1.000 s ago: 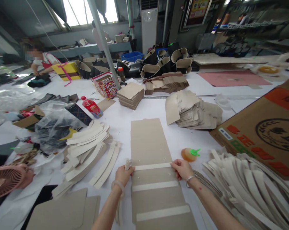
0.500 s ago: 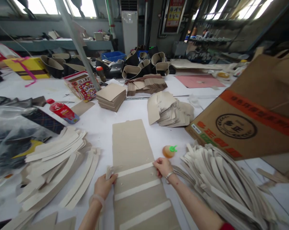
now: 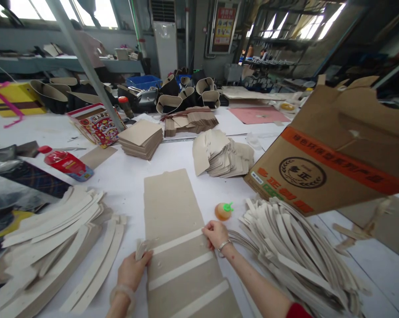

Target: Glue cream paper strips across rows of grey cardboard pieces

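Note:
Overlapping grey-beige cardboard panels (image 3: 169, 194) lie lengthwise in front of me, crossed by several pale strips. My left hand (image 3: 132, 270) is closed at their left edge, its thumb beside one end of the uppermost pale strip (image 3: 178, 241). Between its fingers a small bundle of curled pale strips (image 3: 141, 250) sticks up. At the opposite edge my right hand (image 3: 216, 235) pinches the other end of that uppermost strip, which lies straight across the board. Just beyond the right hand stands a round glue bottle (image 3: 223, 211) with a green nozzle.
Curved card strips (image 3: 67, 243) are piled at left, a big bundle of long strips (image 3: 295, 251) at right. Stacked card pieces (image 3: 141, 139), fanned card pieces (image 3: 219, 154) and a red bottle (image 3: 67, 163) lie farther back. A large carton (image 3: 318, 163) leans at right.
The camera view has swung to the right, so the whole scene sits farther left. Both hands keep the same places at the strip's ends.

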`<action>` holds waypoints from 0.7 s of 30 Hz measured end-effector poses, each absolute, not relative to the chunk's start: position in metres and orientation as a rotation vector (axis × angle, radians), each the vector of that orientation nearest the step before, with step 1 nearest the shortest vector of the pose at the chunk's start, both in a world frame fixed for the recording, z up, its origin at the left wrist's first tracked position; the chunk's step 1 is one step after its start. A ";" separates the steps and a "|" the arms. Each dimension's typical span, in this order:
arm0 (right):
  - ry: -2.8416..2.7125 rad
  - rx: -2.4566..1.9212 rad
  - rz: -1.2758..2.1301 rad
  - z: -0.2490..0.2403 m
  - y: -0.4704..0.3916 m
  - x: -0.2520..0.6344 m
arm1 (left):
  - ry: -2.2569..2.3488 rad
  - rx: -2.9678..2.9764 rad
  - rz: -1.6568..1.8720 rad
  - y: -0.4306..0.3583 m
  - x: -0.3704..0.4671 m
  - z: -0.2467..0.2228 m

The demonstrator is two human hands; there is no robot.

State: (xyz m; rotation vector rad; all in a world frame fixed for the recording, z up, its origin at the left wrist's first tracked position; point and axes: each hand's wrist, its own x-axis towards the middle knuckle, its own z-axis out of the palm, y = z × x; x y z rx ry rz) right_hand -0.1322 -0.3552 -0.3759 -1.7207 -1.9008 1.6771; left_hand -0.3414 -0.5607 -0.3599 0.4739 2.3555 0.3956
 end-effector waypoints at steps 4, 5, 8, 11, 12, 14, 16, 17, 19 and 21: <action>-1.916 -1.726 1.651 -0.372 -0.357 -0.134 | 2.359 0.472 0.390 -0.558 -0.341 -0.357; -1.922 -1.728 1.643 -0.372 -0.357 -0.134 | 2.363 0.473 0.400 -0.558 -0.341 -0.357; -1.940 -1.716 1.627 -0.369 -0.358 -0.134 | 2.383 0.473 0.467 -0.557 -0.340 -0.358; -1.948 -1.675 1.624 -0.366 -0.355 -0.131 | 2.388 0.475 0.549 -0.560 -0.340 -0.361; -1.947 -1.655 1.619 -0.364 -0.354 -0.129 | 2.379 0.480 0.583 -0.562 -0.339 -0.361; -1.942 -1.606 1.591 -0.359 -0.352 -0.128 | 2.345 0.499 0.659 -0.566 -0.339 -0.360; -1.942 -1.543 1.564 -0.351 -0.356 -0.131 | 2.296 0.526 0.731 -0.569 -0.336 -0.355; -1.947 -1.506 1.567 -0.346 -0.361 -0.135 | 2.269 0.540 0.761 -0.570 -0.334 -0.351; -1.971 -1.428 1.622 -0.335 -0.376 -0.149 | 2.210 0.577 0.810 -0.569 -0.329 -0.339; -1.996 -1.338 1.767 -0.324 -0.396 -0.168 | 2.123 0.651 0.888 -0.565 -0.322 -0.324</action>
